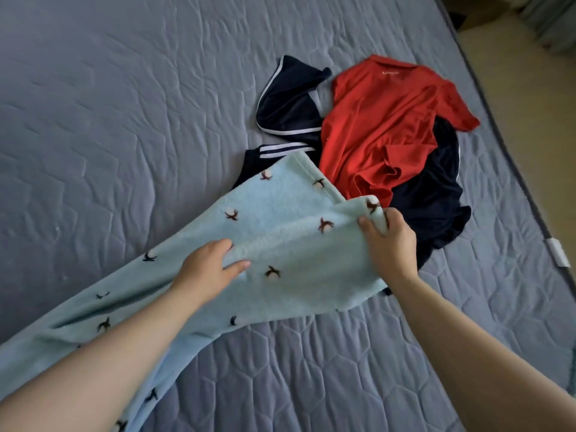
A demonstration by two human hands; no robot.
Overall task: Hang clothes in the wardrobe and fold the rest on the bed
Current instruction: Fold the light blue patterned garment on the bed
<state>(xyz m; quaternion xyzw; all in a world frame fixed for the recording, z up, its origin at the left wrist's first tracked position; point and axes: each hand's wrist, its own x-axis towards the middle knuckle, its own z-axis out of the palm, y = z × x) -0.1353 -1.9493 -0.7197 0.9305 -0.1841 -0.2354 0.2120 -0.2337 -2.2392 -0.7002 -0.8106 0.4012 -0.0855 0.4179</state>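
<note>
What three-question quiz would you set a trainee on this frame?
1. True or false: the left hand and the right hand both grip the towel.
2. The red shirt lies: A) partly on the navy clothes; B) in the left hand; C) on the floor.
3. Fill in: the white stripes are on the ___ clothes.

Key: 1 true; 2 A; 3 navy.
</note>
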